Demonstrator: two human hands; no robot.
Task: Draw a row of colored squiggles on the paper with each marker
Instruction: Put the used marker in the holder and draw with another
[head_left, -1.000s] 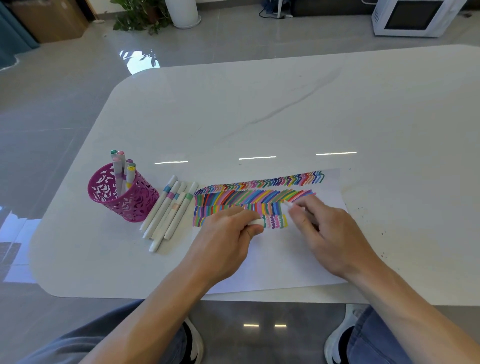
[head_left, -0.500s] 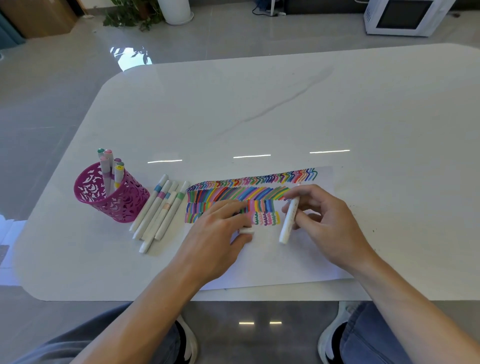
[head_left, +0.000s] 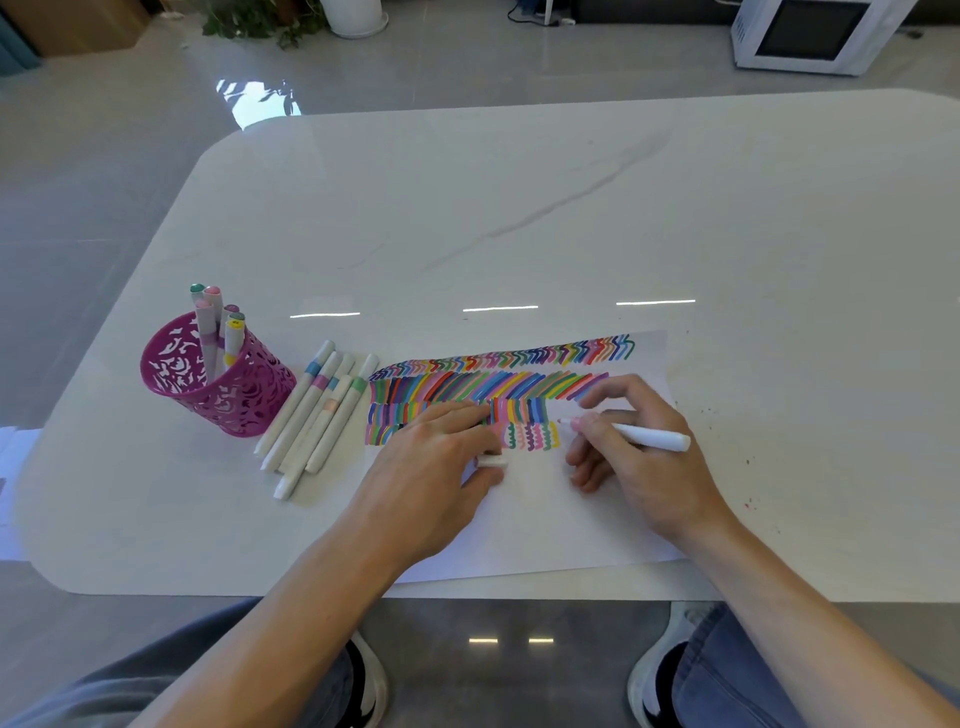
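grips marker (head_left: 649, 438) in right hand (head_left: 639, 462) | pinches cap (head_left: 492, 460) in left hand (head_left: 431, 473), pinning paper (head_left: 545, 525) | may smear squiggles (head_left: 530, 435) between hands if paper slips

glossy pale marbled table (head_left: 519, 208) mirrors the lights; matt white paper (head_left: 545, 519); pink cut-out plastic cup (head_left: 171, 364) far left; smooth white plastic markers (head_left: 311, 415).

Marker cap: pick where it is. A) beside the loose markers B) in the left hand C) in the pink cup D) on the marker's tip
B: the white cap sits between the left hand's thumb and fingers; the marker in the right hand shows a bare tip.
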